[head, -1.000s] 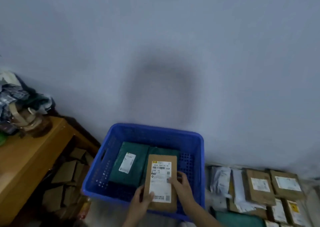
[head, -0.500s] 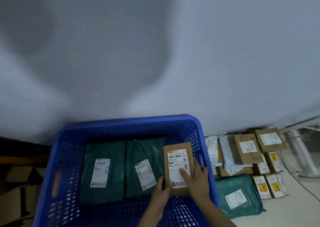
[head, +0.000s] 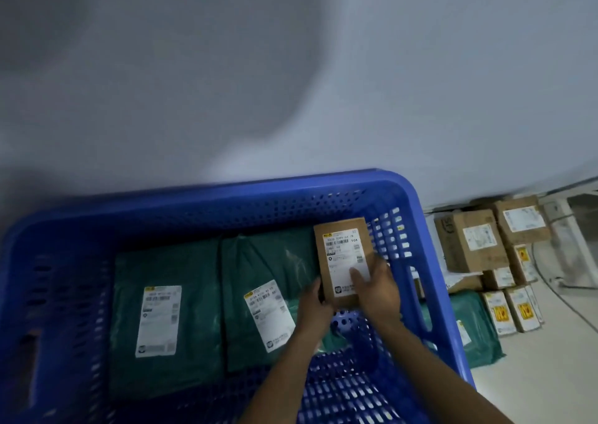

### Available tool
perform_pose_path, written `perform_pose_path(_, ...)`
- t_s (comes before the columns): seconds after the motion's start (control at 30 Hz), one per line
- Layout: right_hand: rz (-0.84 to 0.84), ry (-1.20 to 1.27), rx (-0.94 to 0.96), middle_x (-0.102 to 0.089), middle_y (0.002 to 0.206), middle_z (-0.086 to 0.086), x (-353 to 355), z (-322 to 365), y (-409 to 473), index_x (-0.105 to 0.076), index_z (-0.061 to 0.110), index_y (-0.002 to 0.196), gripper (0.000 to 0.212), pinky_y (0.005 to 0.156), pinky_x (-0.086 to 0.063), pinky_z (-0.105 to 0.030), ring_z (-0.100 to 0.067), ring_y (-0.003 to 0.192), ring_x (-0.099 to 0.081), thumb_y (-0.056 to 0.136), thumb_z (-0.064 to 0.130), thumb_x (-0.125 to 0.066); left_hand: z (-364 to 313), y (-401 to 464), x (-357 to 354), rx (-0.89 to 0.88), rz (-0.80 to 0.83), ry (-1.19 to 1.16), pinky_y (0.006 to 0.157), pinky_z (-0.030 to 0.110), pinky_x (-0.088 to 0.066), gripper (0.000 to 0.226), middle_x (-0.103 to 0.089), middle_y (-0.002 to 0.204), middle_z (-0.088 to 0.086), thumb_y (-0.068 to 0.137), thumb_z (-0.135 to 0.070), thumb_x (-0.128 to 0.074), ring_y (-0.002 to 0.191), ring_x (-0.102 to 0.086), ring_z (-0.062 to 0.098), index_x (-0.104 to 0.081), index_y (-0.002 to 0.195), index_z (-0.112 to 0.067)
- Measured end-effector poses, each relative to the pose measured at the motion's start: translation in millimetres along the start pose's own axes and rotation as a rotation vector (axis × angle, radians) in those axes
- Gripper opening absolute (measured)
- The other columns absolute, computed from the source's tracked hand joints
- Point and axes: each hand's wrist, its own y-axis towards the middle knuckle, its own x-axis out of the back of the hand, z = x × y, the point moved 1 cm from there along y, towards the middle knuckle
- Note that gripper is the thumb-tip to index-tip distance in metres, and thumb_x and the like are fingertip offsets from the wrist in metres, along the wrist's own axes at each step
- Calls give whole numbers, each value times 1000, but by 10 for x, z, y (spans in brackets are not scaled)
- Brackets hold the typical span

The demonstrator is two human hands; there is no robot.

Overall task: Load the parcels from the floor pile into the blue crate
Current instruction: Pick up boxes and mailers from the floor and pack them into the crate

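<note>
The blue crate point(head: 417, 236) fills the lower left part of my view, and I see both hands inside it, near its right wall. The brown parcel point(head: 339, 245) is a small flat cardboard box with a white label on top. It is held over the right end of the crate, close to the far right corner, and I cannot tell if its bottom already touches the crate floor. The left hand point(head: 315, 304) grips the near left corner of this parcel, with the fingers curled round its edge. The right hand point(head: 377, 289) holds the near right side, the thumb lies across the label and the fingers wrap the right edge.

Two green mailer bags lie flat on the crate floor. The first green bag point(head: 181, 268) is in the middle, and the second green bag point(head: 278, 258) lies just beside it on the right, partly under the brown parcel. Each one carries a white label.

Outside the crate, at its right side, the floor pile point(head: 469, 239) lies against the wall: some cardboard boxes, small boxes with yellow stickers, and one more green bag point(head: 475, 320).
</note>
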Motion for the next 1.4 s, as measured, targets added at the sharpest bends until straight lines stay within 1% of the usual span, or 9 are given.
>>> perform_pose_path(0.17,49,67,-66,-62,122,-10,-161,-15,267,-39,10,134,45,70,-49,-28,-29,102,-63,95,22,-57,186,371,39,-16,10,117,92,44,-54,64,-64,124,1,79,0,-63,107,-64,20,-50,134,-30)
perform_pose_path(0.33,101,169,-130,-62,122,-13,-325,-102,418,-40,7,132,46,71,-50,-29,-23,93,-59,90,3,-58,127,343,43,-31,54,270,96,32,-49,61,-53,134,-7,85,7,-53,116,-56,17,-46,137,-24)
perform_pose_path(0.5,152,156,-132,-59,123,-13,-388,-169,547,-37,8,136,49,55,-41,-18,-19,91,-53,91,-3,-54,125,330,-8,-19,72,415,57,13,-39,67,-29,155,-4,93,0,-47,106,-60,25,-24,149,-29)
perform_pose_path(0.67,148,110,-111,-53,116,-2,-380,-173,592,-36,8,140,51,53,-37,-7,-18,99,-54,93,-1,-53,99,366,-79,0,65,469,75,22,-45,68,-8,161,-7,95,-4,-48,127,-48,23,-16,152,-24)
perform_pose_path(0.9,172,-86,-12,-46,131,-17,-382,-141,517,-32,12,142,61,86,-52,-38,-33,113,-54,86,5,-57,-11,362,-50,67,77,520,89,36,-50,64,-33,151,4,94,-6,-50,111,-55,24,-22,149,-21)
perform_pose_path(1.0,116,-282,95,-40,140,-15,-328,-186,305,-29,15,145,70,89,-52,-43,-32,117,-50,84,10,-63,-140,371,-76,37,94,537,100,30,-44,57,-40,147,2,93,-9,-50,123,-49,23,-33,145,-22)
perform_pose_path(1.2,378,-667,140,25,158,-8,-490,-383,-26,9,25,154,81,120,-14,-47,-33,148,15,97,21,-50,-139,515,-132,-15,61,671,100,29,-42,60,-36,150,3,88,-32,-54,127,-48,25,-37,145,-20)
perform_pose_path(1.3,363,-771,141,32,154,-6,-557,-402,-73,21,25,150,88,121,-7,-47,-33,147,19,98,22,-50,-101,456,-111,-60,20,674,105,28,-38,56,-37,147,-4,90,-38,-53,128,-45,20,-39,143,-25)
perform_pose_path(1.4,267,-672,219,23,156,-6,-526,-456,-68,2,26,154,86,119,-14,-49,-33,149,7,94,29,-59,-42,304,-28,-30,-54,632,102,28,-37,55,-41,144,3,91,-22,-56,132,-42,23,-38,143,-17)
